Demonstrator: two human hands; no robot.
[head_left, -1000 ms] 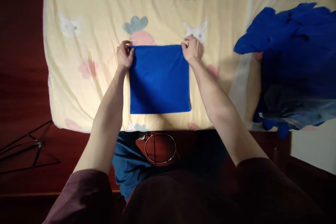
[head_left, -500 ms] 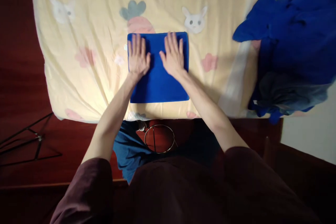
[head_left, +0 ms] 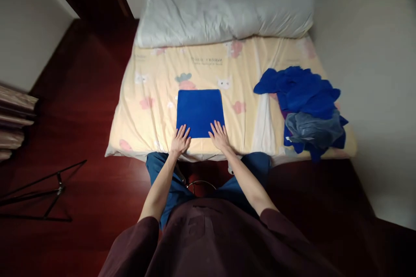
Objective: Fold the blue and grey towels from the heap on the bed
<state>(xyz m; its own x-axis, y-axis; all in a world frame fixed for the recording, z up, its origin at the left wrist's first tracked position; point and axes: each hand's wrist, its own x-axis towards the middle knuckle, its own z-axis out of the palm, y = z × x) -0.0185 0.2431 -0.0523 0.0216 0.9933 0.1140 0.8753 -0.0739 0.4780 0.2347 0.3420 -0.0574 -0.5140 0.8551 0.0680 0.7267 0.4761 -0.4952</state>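
A flat, square blue cloth (head_left: 199, 110) lies smooth on the bed. At its near left corner rests my left hand (head_left: 180, 140), fingers spread and palm down. My right hand (head_left: 220, 136) lies over the near right corner, also with fingers stretched out. Neither hand grips the cloth; the fingertips lie on its near edge.
A heap of crumpled blue cloths (head_left: 302, 91) lies on the bed's right side, with a grey-blue cloth (head_left: 313, 127) on it. Behind is a rolled pale quilt (head_left: 227, 4). The patterned bed sheet (head_left: 130, 117) hangs at the edge. A black tripod (head_left: 48, 192) stands at left.
Both hands have slid from the far part of the blue cloth back to its near corners. The view has pulled back and up, so the quilt and walls now show.
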